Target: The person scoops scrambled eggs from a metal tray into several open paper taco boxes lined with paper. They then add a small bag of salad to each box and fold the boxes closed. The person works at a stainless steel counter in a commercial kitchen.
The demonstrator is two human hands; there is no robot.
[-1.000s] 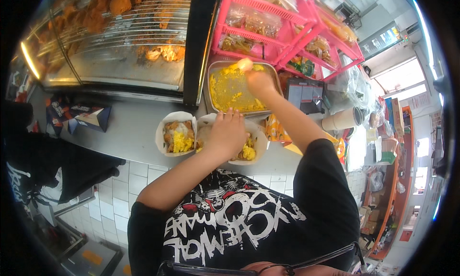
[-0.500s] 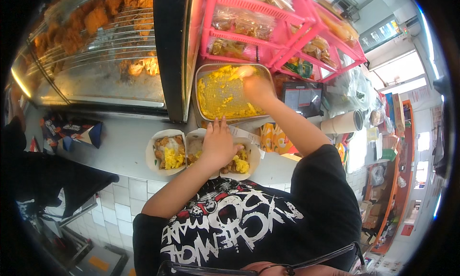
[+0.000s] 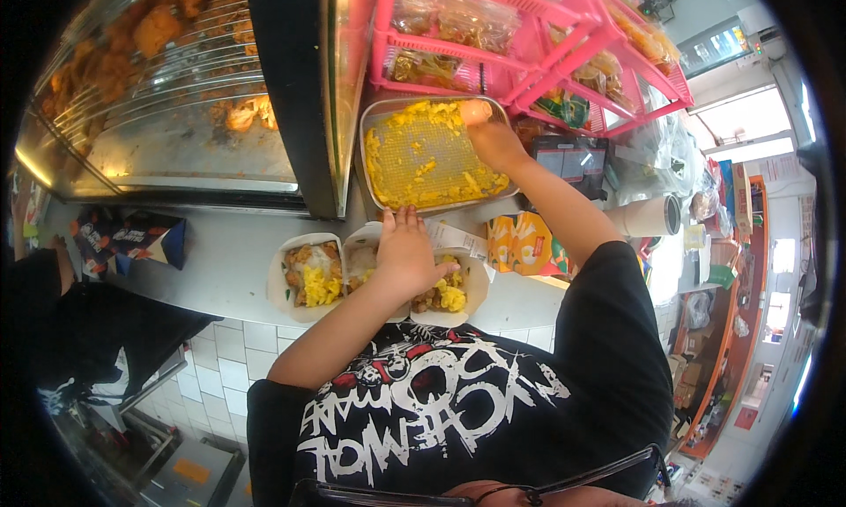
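Observation:
My left hand lies open above a row of white paper food boxes, fingers stretched out and fingertips at the near rim of a metal tray. Partly under it is the middle box. The left box holds fried pieces, rice and scrambled egg; the right box has egg over brown pieces. My right hand is closed around a small pale orange thing, its kind unclear, at the far right of the tray. Yellow scrambled egg is scattered over the tray's mesh bottom.
A glass warming cabinet with fried food stands at the left. Pink basket racks hold bagged goods behind the tray. Nearby are a dark screen, a white cup and orange cartons. Another person's arm shows at far left.
My right hand has moved right, toward the tray's far right corner, with the pale thing in it. My left hand stays at the tray's near rim. The whole view has shifted slightly.

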